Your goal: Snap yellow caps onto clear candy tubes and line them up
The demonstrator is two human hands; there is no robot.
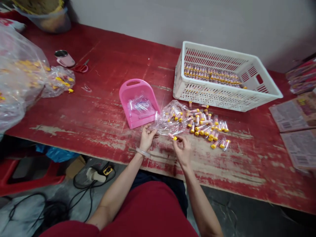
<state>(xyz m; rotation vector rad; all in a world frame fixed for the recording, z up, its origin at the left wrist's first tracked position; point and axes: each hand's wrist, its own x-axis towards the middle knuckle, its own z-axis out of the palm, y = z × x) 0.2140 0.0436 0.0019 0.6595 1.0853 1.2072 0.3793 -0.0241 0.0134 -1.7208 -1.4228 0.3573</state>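
My right hand pinches a small pink piece with a yellow cap between thumb and fingertips, just above the table. My left hand is closed, thumb against fingers, at the edge of a clear plastic bag; what it holds is too unclear to name. Inside the bag lie several yellow-capped pieces. Right of it is a loose pile of clear tubes with yellow caps. Behind my left hand sits a pink dustpan-shaped tray with clear tubes in it.
A white plastic crate holds rows of capped tubes at the back right. Printed cards lie far right. On the left are large clear bags of yellow pieces, a pink mug and red-handled scissors. Cables and a red stool are below.
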